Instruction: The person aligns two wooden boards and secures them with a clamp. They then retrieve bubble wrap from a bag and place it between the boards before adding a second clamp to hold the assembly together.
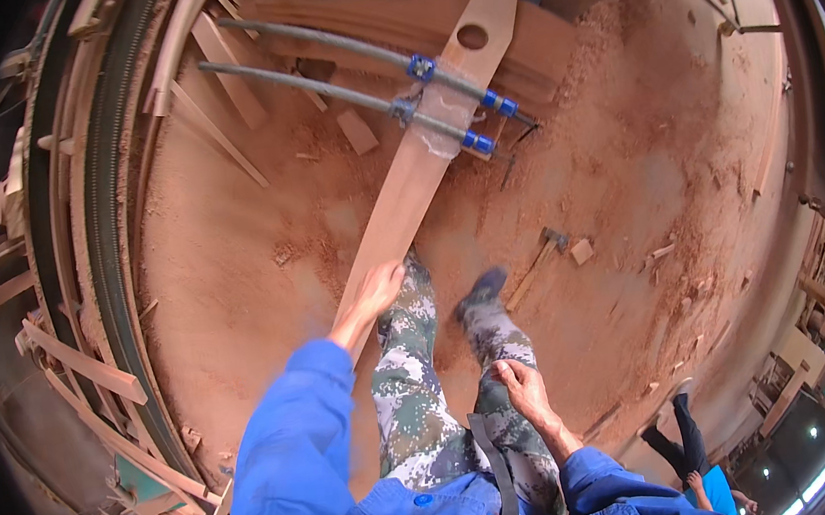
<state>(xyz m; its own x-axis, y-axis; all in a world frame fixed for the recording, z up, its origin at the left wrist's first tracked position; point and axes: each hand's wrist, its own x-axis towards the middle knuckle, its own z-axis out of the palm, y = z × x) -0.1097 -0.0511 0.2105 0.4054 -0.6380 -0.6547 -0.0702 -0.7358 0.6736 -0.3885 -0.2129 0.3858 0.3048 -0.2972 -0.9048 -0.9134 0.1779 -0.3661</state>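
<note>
My left hand [371, 297] grips the near end of a long wooden board [422, 156] that stretches away from me over the sawdust floor. The board has a round hole [472, 37] near its far end, and two grey metal pipe clamps [364, 87] with blue fittings cross it. My right hand [522, 387] hangs by my right thigh, fingers loosely curled, holding nothing. My camouflage trouser legs and dark shoes [481, 290] show below the board.
A hammer [538, 254] and a small wood block [582, 251] lie on the sawdust to the right. Planks and offcuts [216, 107] lie at the back left. A curved machine track [109, 239] runs along the left. Another person [695, 459] crouches at lower right.
</note>
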